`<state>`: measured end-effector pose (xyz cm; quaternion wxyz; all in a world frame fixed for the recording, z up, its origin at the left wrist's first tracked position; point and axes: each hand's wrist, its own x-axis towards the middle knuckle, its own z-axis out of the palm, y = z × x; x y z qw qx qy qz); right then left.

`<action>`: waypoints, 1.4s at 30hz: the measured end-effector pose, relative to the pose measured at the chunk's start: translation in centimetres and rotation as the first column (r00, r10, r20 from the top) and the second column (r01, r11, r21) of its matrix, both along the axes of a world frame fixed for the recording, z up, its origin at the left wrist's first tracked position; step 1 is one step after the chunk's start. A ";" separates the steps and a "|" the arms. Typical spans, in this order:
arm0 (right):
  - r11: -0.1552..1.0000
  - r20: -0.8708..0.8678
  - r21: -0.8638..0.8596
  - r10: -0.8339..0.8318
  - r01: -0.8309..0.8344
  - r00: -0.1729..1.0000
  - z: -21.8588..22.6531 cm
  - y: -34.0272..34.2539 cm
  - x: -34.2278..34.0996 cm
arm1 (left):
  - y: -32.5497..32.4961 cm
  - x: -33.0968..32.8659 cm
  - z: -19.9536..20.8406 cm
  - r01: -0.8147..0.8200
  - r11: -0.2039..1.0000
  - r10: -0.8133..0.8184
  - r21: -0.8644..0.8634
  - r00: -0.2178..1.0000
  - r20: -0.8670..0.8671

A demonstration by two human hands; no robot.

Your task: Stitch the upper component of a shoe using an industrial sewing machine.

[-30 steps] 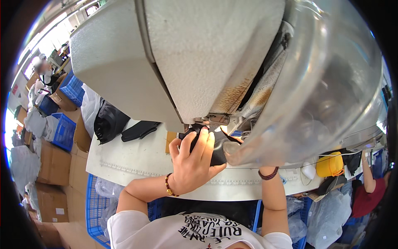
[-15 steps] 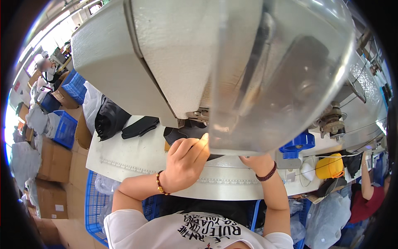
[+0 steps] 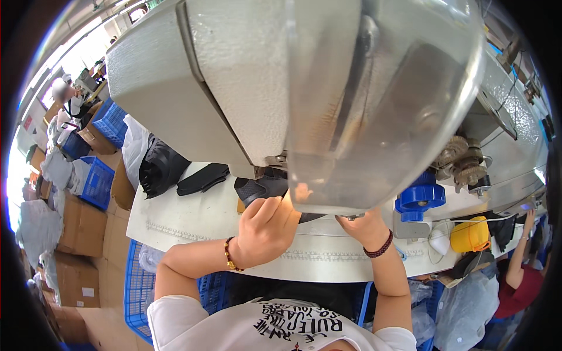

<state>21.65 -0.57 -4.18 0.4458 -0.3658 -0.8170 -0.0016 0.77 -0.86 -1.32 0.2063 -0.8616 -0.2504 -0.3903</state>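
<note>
A large off-white sewing machine head fills the upper middle, with a clear plastic guard on its right. Below its presser area lies a black fabric piece, partly hidden by the machine, the guard and my fingers. My left hand is closed at the near edge of this piece, fingers bent and pressed together, fingertips partly behind the guard. My right hand reaches under the guard's lower right corner; most of its fingers are hidden there. Another black piece lies on the table to the left.
The white table carries a ruler strip along its near edge. Black pieces are heaped at its left end. A blue knob and a yellow container stand right. Blue baskets sit below; cartons line the left floor.
The whole view has shifted slightly, with the machine and guard sitting a little differently in it. Both hands stay at nearly the same places. A co-worker's arm at far right has moved slightly.
</note>
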 end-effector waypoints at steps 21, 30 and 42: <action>0.995 0.198 0.008 -0.104 0.104 0.975 -1.4 4.0 1.7 | -0.9 3.7 0.5 -0.226 0.967 0.230 -0.114 0.973 0.025; 0.989 0.197 -0.052 -0.125 0.138 0.972 -4.0 1.7 2.2 | -0.1 2.6 0.3 -0.197 0.980 0.197 0.003 0.978 0.065; 0.975 0.299 0.062 -0.222 0.214 0.928 -1.2 -1.8 0.2 | 0.3 0.0 1.1 -0.110 0.981 0.114 -0.156 0.993 0.012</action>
